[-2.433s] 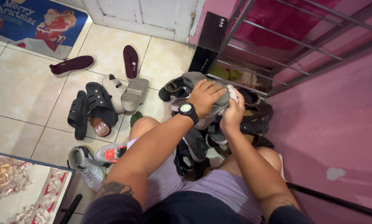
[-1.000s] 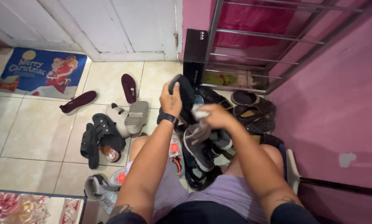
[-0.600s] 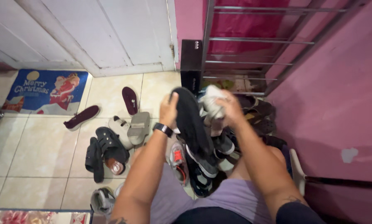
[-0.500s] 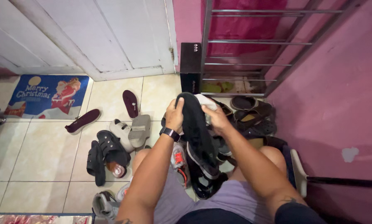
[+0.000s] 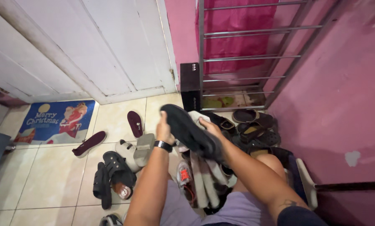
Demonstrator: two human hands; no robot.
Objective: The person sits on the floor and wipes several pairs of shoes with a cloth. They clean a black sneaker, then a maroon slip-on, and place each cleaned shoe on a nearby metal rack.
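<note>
Both hands clamp a black shoe (image 5: 187,129), sole up, above the shoe pile (image 5: 246,129) by the rack (image 5: 246,54). L hand (image 5: 164,129) grips heel end, R hand (image 5: 210,127) pinches side w/ a pale cloth (image 5: 198,117). Best keep L steady, work w/ R.

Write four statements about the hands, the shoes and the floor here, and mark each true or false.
1. The left hand grips the black shoe that is held up over the pile. True.
2. The right hand rests flat on the floor tiles. False: it is up at the black shoe, beside a pale cloth.
3. The two maroon shoes lie inside the metal rack. False: they lie on the tiles near the doormat.
4. A wristwatch is on the left wrist. True.
</note>
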